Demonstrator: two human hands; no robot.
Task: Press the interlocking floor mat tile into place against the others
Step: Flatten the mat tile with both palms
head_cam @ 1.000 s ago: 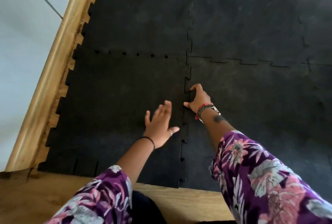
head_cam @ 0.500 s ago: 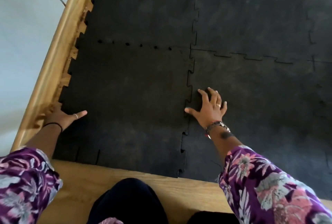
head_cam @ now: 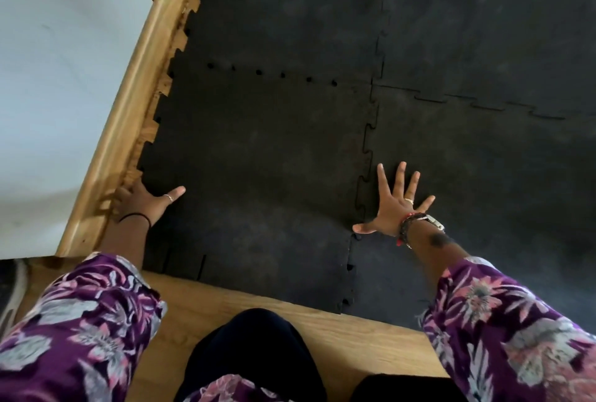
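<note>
Seating the near-left floor mat tile (head_cam: 258, 175) against its neighbours, judging by how things lie: sitting flush along the right seam (head_cam: 366, 159) for most of its length, yet showing a row of small dark holes (head_cam: 271, 72) along the far joint, suggesting teeth not fully home there. Lying on the wooden floor (head_cam: 290, 314) beside the wooden skirting (head_cam: 129, 85) on the left, touching the right-hand tile (head_cam: 483, 182) and the far tile (head_cam: 283, 7).

Resting the left hand (head_cam: 146, 200) at the tile's left toothed edge, thumb lying out flat on the rubber, the other fingers tucked down at the edge by the skirting and hidden, so unable to tell whether curled under the edge or only pressed against it. Spreading the right hand (head_cam: 395, 208) palm-down just right of the seam, fingers wide apart and straight, thumb (head_cam: 362, 228) reaching left to the joint, clamping on nothing. Extending both arms forward and down, in purple flowered sleeves (head_cam: 516, 321).

Calling next, probably, for shoving the tile rightward and away from the left edge while holding the neighbour still, then pressing down along the far joint to close those holes. Risking a buckle in the rubber if pushed too hard from one side.
</note>
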